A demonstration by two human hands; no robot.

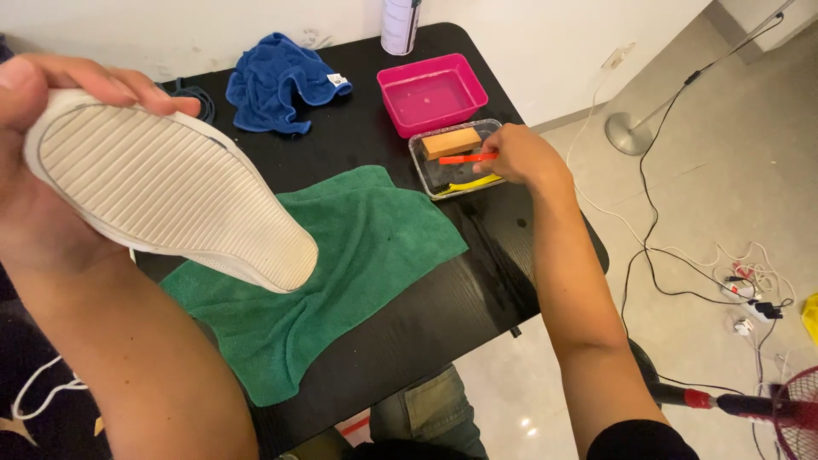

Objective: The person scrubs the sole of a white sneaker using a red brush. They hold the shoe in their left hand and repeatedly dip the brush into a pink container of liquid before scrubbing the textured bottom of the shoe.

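My left hand (34,179) holds a white shoe (170,192) up close to the camera, its ribbed sole facing me, heel end over the green cloth (366,247). My right hand (520,158) reaches into a small clear tray (423,163) and pinches a thin red-handled tool (464,158). In the same tray lie a tan block (450,140) and a yellow tool (473,181).
A black table (477,281) carries a pink tub (432,92) holding water, a crumpled blue towel (277,81) and a white can (400,25) at the back. On the floor to the right: cables (682,255), a lamp stand base (629,132), a red fan (797,409).
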